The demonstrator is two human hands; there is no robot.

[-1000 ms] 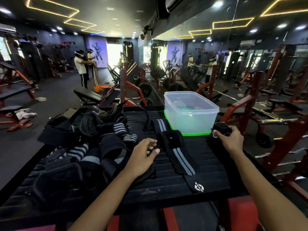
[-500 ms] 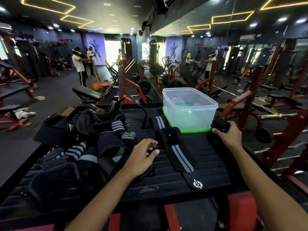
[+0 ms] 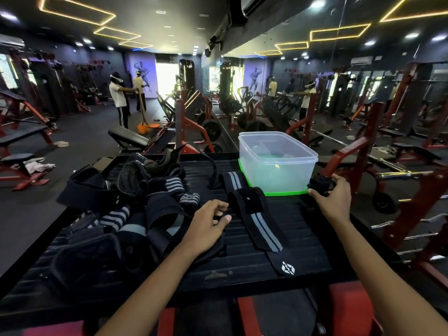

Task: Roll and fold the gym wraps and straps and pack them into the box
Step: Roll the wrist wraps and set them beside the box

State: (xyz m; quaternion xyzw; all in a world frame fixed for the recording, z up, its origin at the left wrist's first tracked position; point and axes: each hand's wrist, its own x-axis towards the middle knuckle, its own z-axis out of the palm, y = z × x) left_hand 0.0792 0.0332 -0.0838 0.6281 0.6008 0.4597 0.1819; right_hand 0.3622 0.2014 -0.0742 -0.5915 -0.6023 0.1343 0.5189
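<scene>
The right hand (image 3: 333, 198) has barely moved over the last second: its grip still pinches a small rolled black fabric wrap (image 3: 319, 185) just beside the clear plastic box with a green base (image 3: 276, 163), not yet inside. The left hand (image 3: 208, 223) stays curled on black strap fabric beside the long grey-striped black wrap (image 3: 257, 214) on the black ribbed worktop (image 3: 242, 265), so packing looks imminent.

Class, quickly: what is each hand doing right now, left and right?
Left hand: fingers curled, pinching the edge of a black strap.
Right hand: gripping a rolled black wrap beside the plastic box.
</scene>
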